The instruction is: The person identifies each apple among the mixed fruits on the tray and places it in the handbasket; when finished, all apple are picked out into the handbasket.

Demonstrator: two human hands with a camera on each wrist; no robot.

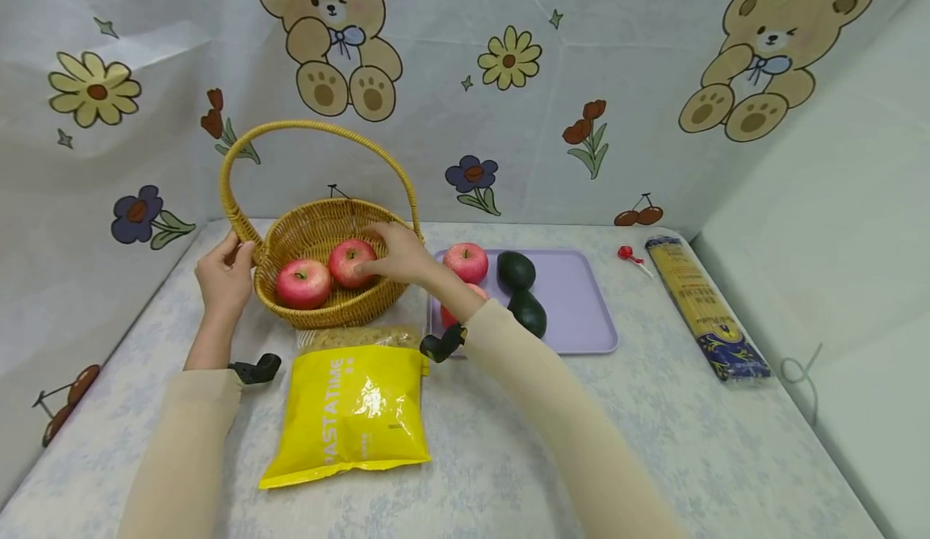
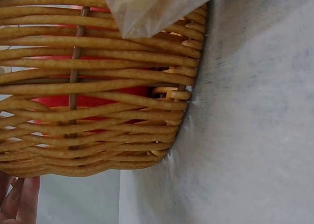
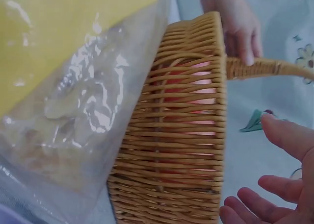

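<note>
A wicker basket point(image 1: 363, 311) with a tall arched handle point(image 1: 320, 125) stands at the back left. Two red apples, one on the left point(image 1: 303, 284) and one on the right point(image 1: 347, 258), sit inside it. My left hand point(image 1: 224, 279) grips the basket at the left foot of its handle, thumb and fingers around it. Over the basket's right side reaches my right hand point(image 1: 401, 255), close at the right apple. In the right wrist view that hand's fingers point(image 3: 282, 187) are spread with nothing between them. The weave partly hides the apples in both wrist views.
A yellow PASTATIME bag point(image 1: 356, 418) with a clear end lies before the basket. Right of it, a purple tray point(image 1: 581, 305) bears two apples point(image 1: 466, 262), one partly behind my right arm, and two avocados point(image 1: 516, 271). Further right lie a lollipop point(image 1: 626, 253) and a spaghetti pack point(image 1: 693, 297).
</note>
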